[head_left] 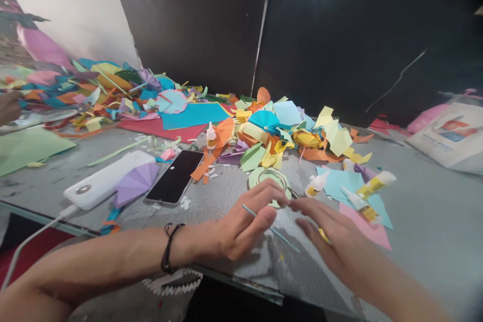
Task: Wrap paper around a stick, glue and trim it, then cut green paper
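Observation:
My left hand [245,224], with a dark cord bracelet on the wrist, is shut on a thin light-blue stick [270,228] that slants down to the right across the palm. My right hand [332,231] wears a gold ring, and its fingertips meet those of my left hand. A pale green paper ring [269,181] lies just beyond both hands, touching my left fingers. Anything small between the fingertips is hidden. Close to my right hand lie a pink paper sheet [364,226] and a light-blue paper sheet [339,183].
Heaps of coloured paper scraps [264,126] cover the grey table [222,188]. On it are a black smartphone [174,176], a white power bank [109,179] with a cable, a purple paper fan [136,184] and several glue bottles [316,184]. A co-worker's hand [9,108] enters at far left.

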Action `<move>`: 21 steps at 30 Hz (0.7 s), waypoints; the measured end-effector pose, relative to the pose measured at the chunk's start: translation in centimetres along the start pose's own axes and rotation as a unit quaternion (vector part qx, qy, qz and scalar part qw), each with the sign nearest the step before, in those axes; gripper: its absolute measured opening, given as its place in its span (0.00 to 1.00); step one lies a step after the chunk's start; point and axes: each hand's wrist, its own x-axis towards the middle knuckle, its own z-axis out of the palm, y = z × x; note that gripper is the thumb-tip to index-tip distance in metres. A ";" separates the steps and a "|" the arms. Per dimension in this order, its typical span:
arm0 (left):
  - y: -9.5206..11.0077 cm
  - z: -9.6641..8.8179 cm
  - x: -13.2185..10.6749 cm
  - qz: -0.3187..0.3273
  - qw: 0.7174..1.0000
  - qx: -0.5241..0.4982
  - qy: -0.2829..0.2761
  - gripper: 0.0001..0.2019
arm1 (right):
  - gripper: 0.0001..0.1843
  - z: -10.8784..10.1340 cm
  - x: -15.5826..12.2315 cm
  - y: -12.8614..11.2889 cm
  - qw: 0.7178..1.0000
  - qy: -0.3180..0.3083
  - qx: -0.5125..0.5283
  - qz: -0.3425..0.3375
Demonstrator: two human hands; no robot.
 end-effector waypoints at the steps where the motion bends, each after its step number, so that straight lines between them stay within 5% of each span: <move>1: -0.1 0.1 0.0 -0.008 1.000 -0.003 0.017 0.21 | 0.19 0.1 0.6 -0.7 0.999 -0.006 0.028 -0.022; 3: -0.6 0.5 0.1 -0.042 0.997 -0.011 0.062 0.22 | 0.23 0.6 1.7 -1.3 0.997 -0.010 0.066 -0.047; 6: -1.4 0.9 0.1 -0.102 0.987 -0.024 0.123 0.24 | 0.11 1.8 2.8 -0.7 0.994 -0.020 0.084 -0.069; 10: -2.1 0.9 0.2 -0.177 0.977 -0.050 0.106 0.25 | 0.08 3.1 3.1 0.3 0.985 -0.060 0.136 -0.085; 16: -2.7 0.7 0.3 -0.304 0.922 -0.239 0.022 0.18 | 0.14 3.9 2.4 -0.1 0.911 -0.065 0.401 0.075; 21: -3.8 0.9 0.7 -0.339 0.894 -0.290 0.049 0.16 | 0.17 4.5 1.6 -0.5 0.861 -0.010 0.486 0.149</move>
